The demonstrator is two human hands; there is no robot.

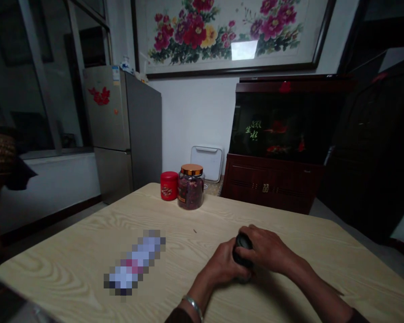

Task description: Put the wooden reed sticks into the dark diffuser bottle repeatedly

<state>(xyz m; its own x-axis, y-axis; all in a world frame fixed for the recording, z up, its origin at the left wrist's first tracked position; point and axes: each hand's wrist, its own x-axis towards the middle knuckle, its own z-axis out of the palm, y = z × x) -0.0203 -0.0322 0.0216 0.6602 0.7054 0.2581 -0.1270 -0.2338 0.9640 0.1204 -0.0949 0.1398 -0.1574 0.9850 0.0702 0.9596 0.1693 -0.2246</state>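
Observation:
Above the right half of the wooden table (175,296), both hands come together on a black round cup-like container (244,243). My left hand (224,264) is closed around its left side, with a silver bangle on that wrist. My right hand (267,246) grips it from the right, with fingers curled over the far rim and the thumb at the front. The lower part of the container is mostly hidden by the hands, so I cannot tell whether a separate lid is on it.
A red canister (169,185) and a jar (190,188) with a copper-coloured lid stand at the far table edge. A blurred-out flat item (134,262) lies on the left. Behind are a fridge (143,134), a fish tank (283,125) and a white panel (207,165).

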